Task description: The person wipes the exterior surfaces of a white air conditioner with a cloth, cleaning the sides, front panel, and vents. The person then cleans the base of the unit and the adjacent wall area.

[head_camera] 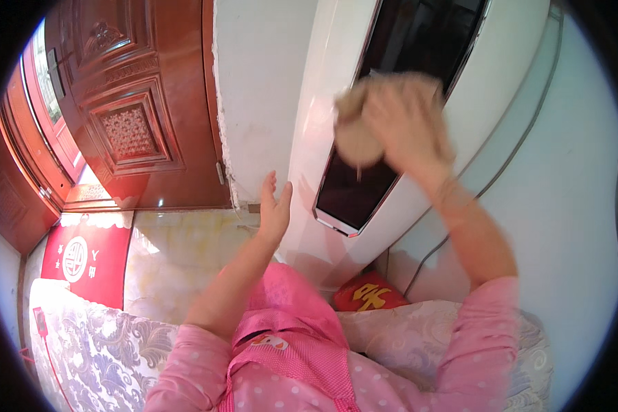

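Observation:
A tall white cabinet-like appliance (pixel 309 139) with a long glossy dark front panel (pixel 355 190) stands before me, probably a floor-standing air conditioner. My right hand (pixel 404 121), blurred, is against or just over the dark panel, its fingers on a brown cloth (pixel 358 141) with a part hanging down. Whether the cloth touches the panel cannot be told. Lower and to the left, my left hand (pixel 275 206) holds nothing; its thumb and fingers are apart beside the white side of the appliance.
A brown carved door (pixel 185 103) stands at the left beside a bright doorway, with a red mat (pixel 87 257) on the floor. Patterned fabric-covered seating (pixel 134 340) lies behind me. A red cushion-like thing (pixel 371 293) sits by the appliance's base, and a grey cable (pixel 525 134) runs along the right wall.

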Motion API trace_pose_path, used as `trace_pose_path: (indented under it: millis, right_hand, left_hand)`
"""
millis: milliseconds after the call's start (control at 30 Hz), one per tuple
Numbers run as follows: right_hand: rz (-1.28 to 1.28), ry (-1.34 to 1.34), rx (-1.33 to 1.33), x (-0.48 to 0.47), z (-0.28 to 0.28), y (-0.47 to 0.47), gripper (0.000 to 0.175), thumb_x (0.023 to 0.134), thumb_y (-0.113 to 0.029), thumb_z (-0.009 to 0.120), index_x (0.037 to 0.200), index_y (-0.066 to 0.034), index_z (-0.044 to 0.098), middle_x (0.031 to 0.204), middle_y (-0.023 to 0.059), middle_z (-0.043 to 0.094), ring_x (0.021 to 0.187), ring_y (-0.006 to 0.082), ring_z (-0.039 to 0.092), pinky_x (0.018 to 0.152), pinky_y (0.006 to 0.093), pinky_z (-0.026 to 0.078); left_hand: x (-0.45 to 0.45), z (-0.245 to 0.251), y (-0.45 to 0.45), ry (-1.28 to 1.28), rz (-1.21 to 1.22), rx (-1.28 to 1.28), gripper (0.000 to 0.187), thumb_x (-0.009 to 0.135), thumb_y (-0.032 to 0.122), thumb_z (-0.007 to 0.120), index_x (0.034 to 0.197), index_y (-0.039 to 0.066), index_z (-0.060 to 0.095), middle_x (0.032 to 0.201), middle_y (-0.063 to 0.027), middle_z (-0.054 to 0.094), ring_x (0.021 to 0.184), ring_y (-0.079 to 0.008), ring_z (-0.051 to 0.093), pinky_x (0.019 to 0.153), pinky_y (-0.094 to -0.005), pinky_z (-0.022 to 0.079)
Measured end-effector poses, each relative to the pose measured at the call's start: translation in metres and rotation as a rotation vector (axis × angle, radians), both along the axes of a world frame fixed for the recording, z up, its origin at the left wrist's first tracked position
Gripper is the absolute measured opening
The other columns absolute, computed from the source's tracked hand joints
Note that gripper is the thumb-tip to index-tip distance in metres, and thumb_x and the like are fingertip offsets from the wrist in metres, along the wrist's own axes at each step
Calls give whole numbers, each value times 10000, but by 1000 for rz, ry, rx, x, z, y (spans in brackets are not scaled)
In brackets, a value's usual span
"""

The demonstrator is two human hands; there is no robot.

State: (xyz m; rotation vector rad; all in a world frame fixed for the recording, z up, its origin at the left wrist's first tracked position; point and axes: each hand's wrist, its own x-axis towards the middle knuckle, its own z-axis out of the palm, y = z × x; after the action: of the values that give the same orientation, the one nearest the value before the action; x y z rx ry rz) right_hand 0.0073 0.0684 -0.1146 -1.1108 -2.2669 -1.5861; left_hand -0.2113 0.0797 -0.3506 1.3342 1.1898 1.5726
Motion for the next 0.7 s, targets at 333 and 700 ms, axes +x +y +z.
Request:
trace_pose_path:
  millis: [333,700]
  right_hand:
    - [153,376,285,-13,44,36,493,668,-119,704,1151,-100,609,1303,42,511,1282,275,400,1081,522,290]
    - [-39,351,-525,-7,-241,13,381,775,-115,584,1148,-56,636,1409,72,419,1374,293,294,1157,407,254]
  left_hand:
    - [-31,-55,-35,-102,10,-124,412,972,221,582,1337,50,501,1294,-141,544,1197,-221,501,1005,-347,410]
    - [-47,-61,-54,-103,21,-177,310,987,215,550,1252,58,576,1183,-45,599,1068,-131,535,916,-295,439]
